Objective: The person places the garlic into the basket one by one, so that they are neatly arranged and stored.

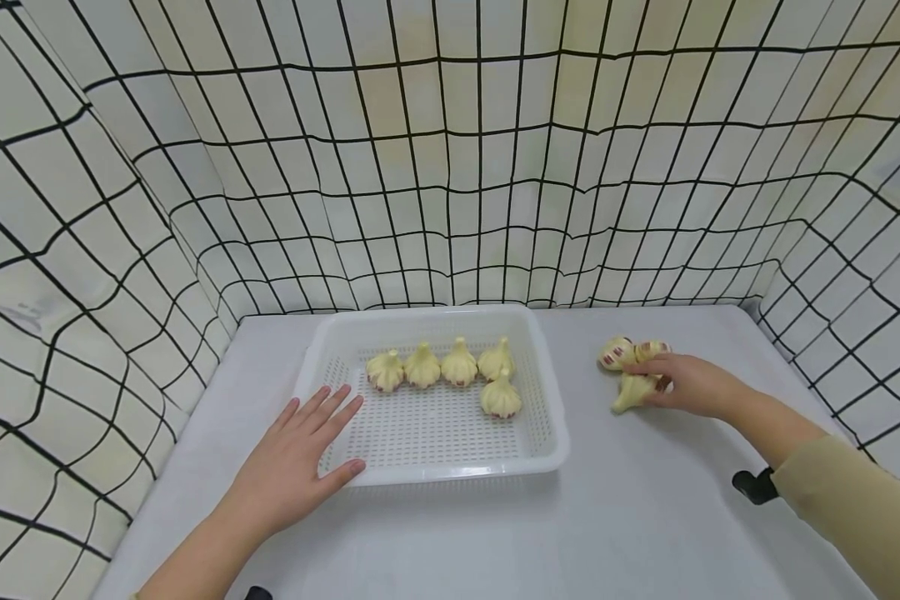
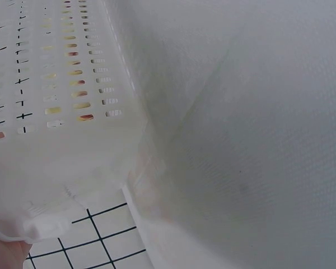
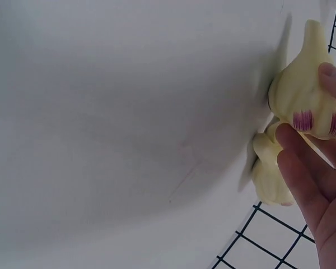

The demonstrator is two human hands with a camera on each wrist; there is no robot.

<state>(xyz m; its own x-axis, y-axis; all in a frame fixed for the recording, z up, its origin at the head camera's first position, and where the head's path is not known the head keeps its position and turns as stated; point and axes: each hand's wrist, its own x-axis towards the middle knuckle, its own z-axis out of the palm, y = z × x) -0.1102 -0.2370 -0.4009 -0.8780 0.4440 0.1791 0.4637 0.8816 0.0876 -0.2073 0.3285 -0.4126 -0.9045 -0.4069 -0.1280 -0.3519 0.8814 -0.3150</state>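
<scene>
My right hand [image 1: 693, 383] grips a garlic bulb [image 1: 633, 392] at the table's right side, its stem pointing toward the near left. In the right wrist view, the thumb and fingertips touch opposite sides of this bulb [image 3: 305, 89]. Just behind it lie two more garlic bulbs with purple streaks, one at the left [image 1: 617, 353] and one [image 1: 651, 348] partly covered by the hand. With fingers spread and straight, my left hand [image 1: 288, 467] rests at the left rim of a white perforated basket [image 1: 450, 477]. Several garlic bulbs [image 1: 459, 367] sit inside the basket, mostly in a row.
White cloth covers the table [image 1: 607, 517]. Black wire grid [image 1: 450, 167] over white sheeting encloses the back and both sides. The basket's slotted side wall [image 2: 61, 84] fills the upper left of the left wrist view.
</scene>
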